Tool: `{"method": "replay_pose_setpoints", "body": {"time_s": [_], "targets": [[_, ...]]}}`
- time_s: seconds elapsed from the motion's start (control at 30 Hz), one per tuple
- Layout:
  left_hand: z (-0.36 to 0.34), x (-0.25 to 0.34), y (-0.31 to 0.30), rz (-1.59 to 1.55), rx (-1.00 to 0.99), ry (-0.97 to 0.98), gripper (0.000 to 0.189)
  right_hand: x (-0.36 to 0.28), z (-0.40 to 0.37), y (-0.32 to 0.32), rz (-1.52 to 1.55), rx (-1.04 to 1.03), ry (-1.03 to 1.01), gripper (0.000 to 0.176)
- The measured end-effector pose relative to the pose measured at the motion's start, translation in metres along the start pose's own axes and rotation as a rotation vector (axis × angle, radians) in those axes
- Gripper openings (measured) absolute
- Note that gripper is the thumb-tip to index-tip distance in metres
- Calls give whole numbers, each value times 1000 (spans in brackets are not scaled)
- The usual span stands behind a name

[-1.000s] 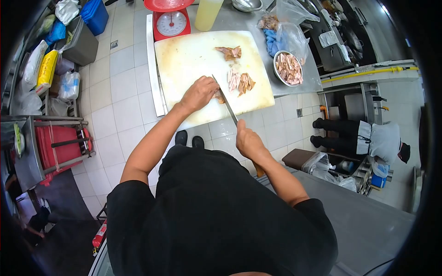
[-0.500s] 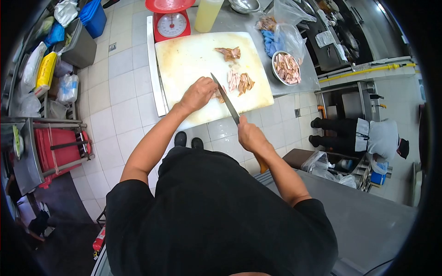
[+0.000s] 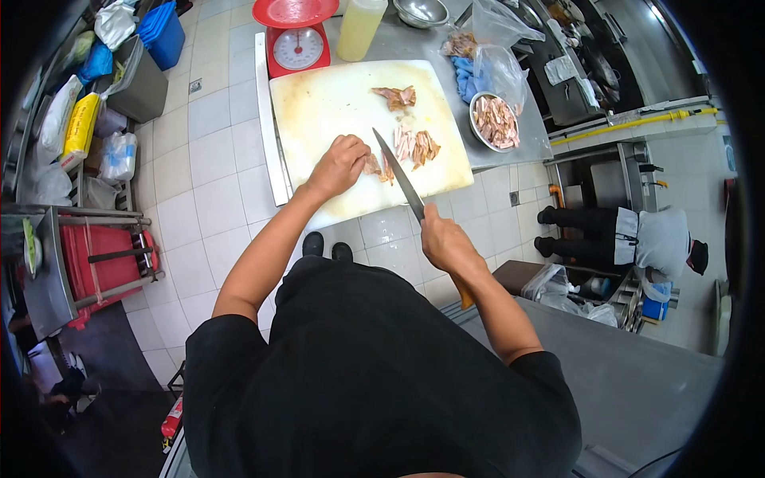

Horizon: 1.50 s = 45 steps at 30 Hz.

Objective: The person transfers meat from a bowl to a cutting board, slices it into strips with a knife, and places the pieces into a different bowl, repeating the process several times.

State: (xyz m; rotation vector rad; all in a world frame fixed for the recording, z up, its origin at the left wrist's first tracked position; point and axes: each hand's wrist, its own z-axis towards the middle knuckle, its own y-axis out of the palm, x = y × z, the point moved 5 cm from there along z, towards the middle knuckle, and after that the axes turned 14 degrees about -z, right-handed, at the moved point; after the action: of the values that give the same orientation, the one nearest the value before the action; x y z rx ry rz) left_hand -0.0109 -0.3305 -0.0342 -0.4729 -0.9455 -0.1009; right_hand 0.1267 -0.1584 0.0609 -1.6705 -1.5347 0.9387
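Observation:
My right hand is closed round the handle of a long kitchen knife, its blade slanting up and left over the white cutting board. To the left of the blade, my left hand has its fingers bunched on a piece of brownish meat, partly hidden by the fingertips. Narrow cut strips lie between that piece and the blade. Right of the knife sits a pile of pink and brown meat strips. A larger uncut meat piece lies farther back on the board.
A metal bowl of cut meat stands right of the board, near a blue cloth and plastic bags. Behind the board are a red scale and a yellowish bottle. Another person bends at the right.
The knife and my right hand have shifted slightly right, away from my left fingers. Cut strips now show between the blade and the held meat.

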Motion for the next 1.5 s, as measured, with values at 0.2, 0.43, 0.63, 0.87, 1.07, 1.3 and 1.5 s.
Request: {"method": "replay_pose_setpoints", "body": {"time_s": [0.2,0.43,0.63,0.87,1.07,1.3,1.5], "targets": [[3,-2,6,15,-85,-2,11,0,10,38,-23,8,-63,14],[2,2,2,39,-83,21,9,-2,11,21,2,49,-40,15],[2,0,3,28,-110,5,9,-8,13,50,-44,37,-43,16],[-3,1,1,43,-96,-1,10,-8,3,13,-33,10,-34,16],[-2,-3,0,26,-183,-11,8,-6,15,64,58,-5,-17,17],[27,-21,-31,-120,-55,-183,7,-1,-2,17,186,25,-15,22],[116,-30,-21,-142,-90,-131,15,-11,0,33,240,-40,-151,22]]}}
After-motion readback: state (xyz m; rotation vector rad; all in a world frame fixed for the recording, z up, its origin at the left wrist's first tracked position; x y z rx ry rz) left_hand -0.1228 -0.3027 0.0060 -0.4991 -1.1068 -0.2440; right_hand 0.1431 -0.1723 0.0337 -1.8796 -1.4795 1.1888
